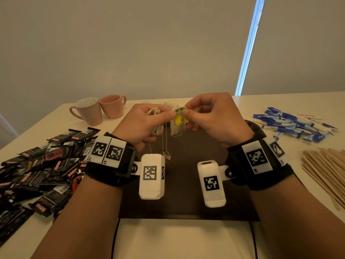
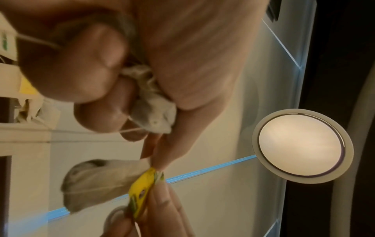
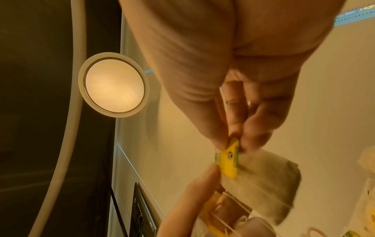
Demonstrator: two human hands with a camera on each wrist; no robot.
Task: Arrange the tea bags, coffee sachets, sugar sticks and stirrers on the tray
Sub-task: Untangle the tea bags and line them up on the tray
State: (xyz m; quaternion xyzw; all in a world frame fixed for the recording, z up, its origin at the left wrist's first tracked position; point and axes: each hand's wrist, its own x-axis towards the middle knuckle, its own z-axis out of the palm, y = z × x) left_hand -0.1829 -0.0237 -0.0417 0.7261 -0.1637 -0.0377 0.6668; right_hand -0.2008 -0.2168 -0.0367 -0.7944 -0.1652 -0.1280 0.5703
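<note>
Both hands are raised above the dark tray (image 1: 196, 202). My left hand (image 1: 141, 124) grips a bunch of tea bags (image 1: 155, 114), (image 2: 150, 102) in its curled fingers; strings and a green tag (image 1: 167, 154) dangle from it. Its thumb also pinches the yellow tag (image 1: 180, 116), (image 2: 142, 189), (image 3: 228, 160) of one tea bag (image 1: 177, 128), (image 2: 97, 181), (image 3: 263, 184). My right hand (image 1: 211, 116) pinches the same tag from the other side. That bag hangs between the hands.
Black coffee sachets (image 1: 37, 171) are heaped on the table at the left. Blue sugar sticks (image 1: 293, 124) and wooden stirrers (image 1: 324, 169) lie at the right. Two pink mugs (image 1: 99, 109) stand behind the tray. More tea bags (image 1: 170, 103) lie beyond the hands.
</note>
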